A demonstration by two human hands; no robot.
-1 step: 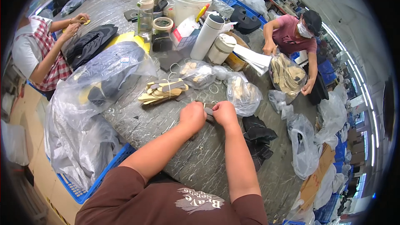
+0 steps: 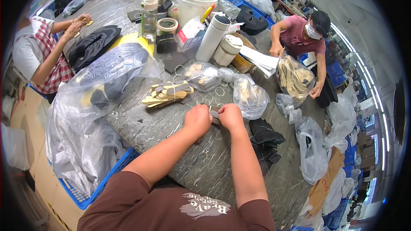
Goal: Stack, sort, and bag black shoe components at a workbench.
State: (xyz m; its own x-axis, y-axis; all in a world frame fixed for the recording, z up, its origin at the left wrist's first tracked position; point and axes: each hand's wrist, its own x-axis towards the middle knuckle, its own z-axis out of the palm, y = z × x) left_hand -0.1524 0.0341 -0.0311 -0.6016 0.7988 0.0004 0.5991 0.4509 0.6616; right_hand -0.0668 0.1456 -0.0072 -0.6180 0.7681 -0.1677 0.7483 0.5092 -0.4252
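From my remote seat I saw the grey worktable (image 2: 197, 158) fill much of the view, a large clear bag (image 2: 85, 132) draped over its left edge. Crumpled black pieces (image 2: 266, 139) lay to the right, just below a smaller clear bag (image 2: 249, 98); a tan bundle (image 2: 168, 93) lay farther left. At the middle, the left hand (image 2: 198, 119) curled in a fist and the right hand (image 2: 231, 116), fingertips bunched, gripped a small dark stack (image 2: 215, 121) between them; whether it touched the surface, I couldn't tell.

On the table (image 2: 205, 162), a bundle of pieces (image 2: 168, 93) is laid left of a filled bag (image 2: 249, 99). Behind both, a bucket (image 2: 193, 10) is placed.
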